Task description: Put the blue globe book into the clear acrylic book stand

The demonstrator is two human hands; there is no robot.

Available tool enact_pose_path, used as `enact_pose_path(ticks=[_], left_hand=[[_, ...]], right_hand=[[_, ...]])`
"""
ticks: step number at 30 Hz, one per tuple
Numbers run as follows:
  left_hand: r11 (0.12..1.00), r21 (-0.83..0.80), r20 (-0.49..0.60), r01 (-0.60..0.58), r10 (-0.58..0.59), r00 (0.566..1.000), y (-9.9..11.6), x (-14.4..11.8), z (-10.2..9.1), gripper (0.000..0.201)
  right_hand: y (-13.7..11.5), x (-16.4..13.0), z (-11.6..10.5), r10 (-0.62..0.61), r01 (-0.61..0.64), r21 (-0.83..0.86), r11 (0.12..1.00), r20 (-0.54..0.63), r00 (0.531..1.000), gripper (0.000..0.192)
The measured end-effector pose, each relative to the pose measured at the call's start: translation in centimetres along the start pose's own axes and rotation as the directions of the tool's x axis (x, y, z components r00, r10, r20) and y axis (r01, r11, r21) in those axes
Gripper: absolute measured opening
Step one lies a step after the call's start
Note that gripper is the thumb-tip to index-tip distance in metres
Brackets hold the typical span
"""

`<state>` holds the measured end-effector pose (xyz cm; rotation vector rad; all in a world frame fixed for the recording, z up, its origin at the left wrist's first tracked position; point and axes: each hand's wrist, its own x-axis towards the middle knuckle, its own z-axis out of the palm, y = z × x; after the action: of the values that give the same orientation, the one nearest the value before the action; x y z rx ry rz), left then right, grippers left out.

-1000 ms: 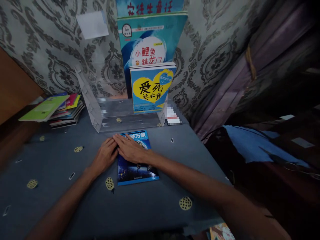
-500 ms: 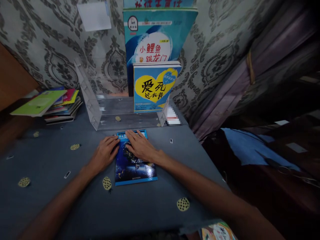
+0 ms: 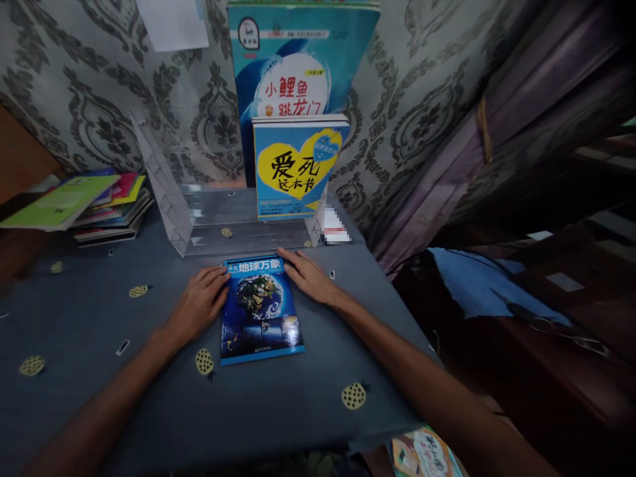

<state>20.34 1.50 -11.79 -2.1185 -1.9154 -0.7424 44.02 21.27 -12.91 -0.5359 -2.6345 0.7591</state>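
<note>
A blue book [image 3: 261, 331] with a picture of the Earth on its cover lies flat on the dark blue tablecloth. At its upper left edge rests my left hand [image 3: 201, 298], fingers stretched and fingertips touching the border. My right hand [image 3: 312, 279] lies along the upper right edge with its fingers apart. Neither hand grips the book. Just behind it stands a clear acrylic rack [image 3: 173, 218]. At the rack's right end a blue book with a yellow heart [image 3: 298, 169] stands upright, in front of a taller teal book [image 3: 305, 46].
A messy stack of books [image 3: 112, 205] sits at the back left. Patterned fabric [image 3: 209, 132] covers the wall behind, and a purple curtain [image 3: 422, 192] hangs at right. Beyond the table's right edge lie scissors [image 3: 551, 324] and a blue cloth [image 3: 462, 285]. Another book [image 3: 424, 454] shows below the front edge.
My right hand has slid right, off the book's cover to its right edge, uncovering the Earth picture. My left hand remains at the left edge. The view has shifted slightly.
</note>
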Motion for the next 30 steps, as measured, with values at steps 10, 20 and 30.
enact_pose_path(ticks=[10, 20, 30], left_hand=[[0.995, 0.033, 0.114, -0.094, 0.09, 0.989, 0.7, 3.5, 0.8, 0.034], [0.974, -0.099, 0.166, -0.203, 0.217, 0.962, 2.1, 7.6, 3.8, 0.041], [0.95, -0.175, 0.225, -0.259, 0.295, 0.928, 4.2, 7.5, 3.2, 0.038]], right_hand=[[0.4, -0.1, -0.1, -0.045, 0.046, 0.01, 0.999, -0.047, 0.998, 0.049], [0.9, 0.3, 0.1, -0.073, 0.075, 0.031, 0.997, -0.062, 0.995, 0.054], [0.6, 0.5, -0.1, -0.057, 0.057, 0.009, 0.998, -0.036, 0.998, 0.051]])
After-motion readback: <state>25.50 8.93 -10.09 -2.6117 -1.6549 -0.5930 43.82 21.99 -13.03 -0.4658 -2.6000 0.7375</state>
